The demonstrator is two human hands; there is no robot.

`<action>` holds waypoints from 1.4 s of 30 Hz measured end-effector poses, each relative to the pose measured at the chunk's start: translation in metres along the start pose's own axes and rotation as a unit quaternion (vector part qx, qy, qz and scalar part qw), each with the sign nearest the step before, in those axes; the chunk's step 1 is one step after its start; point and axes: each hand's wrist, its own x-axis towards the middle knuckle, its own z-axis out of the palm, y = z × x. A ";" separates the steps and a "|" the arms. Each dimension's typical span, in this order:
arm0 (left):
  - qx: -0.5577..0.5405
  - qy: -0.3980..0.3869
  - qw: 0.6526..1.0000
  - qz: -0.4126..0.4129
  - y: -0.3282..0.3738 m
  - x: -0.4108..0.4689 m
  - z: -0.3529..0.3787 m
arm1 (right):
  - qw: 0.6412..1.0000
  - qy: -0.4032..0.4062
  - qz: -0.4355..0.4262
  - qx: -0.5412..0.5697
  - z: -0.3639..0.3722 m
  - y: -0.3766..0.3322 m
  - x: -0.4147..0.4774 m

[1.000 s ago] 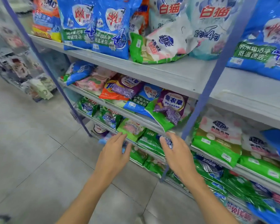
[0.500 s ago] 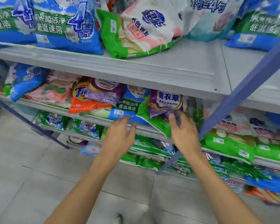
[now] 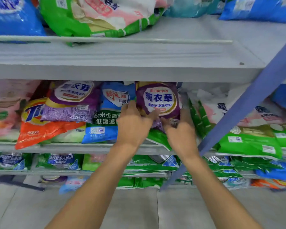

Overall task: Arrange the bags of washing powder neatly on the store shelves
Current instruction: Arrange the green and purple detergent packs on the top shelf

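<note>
head | purple bag (image 3: 158, 100) upright (long axis vertical), label outward | left hand (image 3: 132, 125), right hand (image 3: 180, 135) grip it

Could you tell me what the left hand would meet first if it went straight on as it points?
The left hand grips the purple lavender bag by its left edge. Going further up and inward, its fingers would probably press the blue bag beside it first; depth is unclear.
</note>
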 end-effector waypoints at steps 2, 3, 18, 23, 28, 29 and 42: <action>-0.017 -0.010 0.999 -0.029 -0.002 0.008 -0.001 | 1.000 0.019 -0.020 0.011 0.005 0.009 -0.003; -0.047 -0.019 0.998 -0.041 -0.004 0.010 -0.003 | 0.999 0.018 -0.020 0.024 0.007 0.014 -0.004; -0.588 -0.152 0.761 -0.229 -0.045 -0.061 -0.013 | 0.923 -0.154 0.164 0.313 -0.025 0.030 -0.042; -0.546 -0.180 0.769 -0.278 -0.033 -0.092 -0.041 | 0.882 -0.170 0.208 0.388 -0.046 0.019 -0.079; -0.500 -0.287 0.767 -0.283 0.000 -0.130 -0.072 | 0.844 -0.156 0.253 0.445 -0.087 0.002 -0.123; -0.498 -0.307 0.763 -0.276 0.010 -0.138 -0.077 | 0.842 -0.149 0.260 0.449 -0.099 -0.001 -0.131; -0.492 -0.443 0.737 -0.138 0.206 -0.218 -0.045 | 0.871 0.015 0.186 0.455 -0.323 -0.035 -0.170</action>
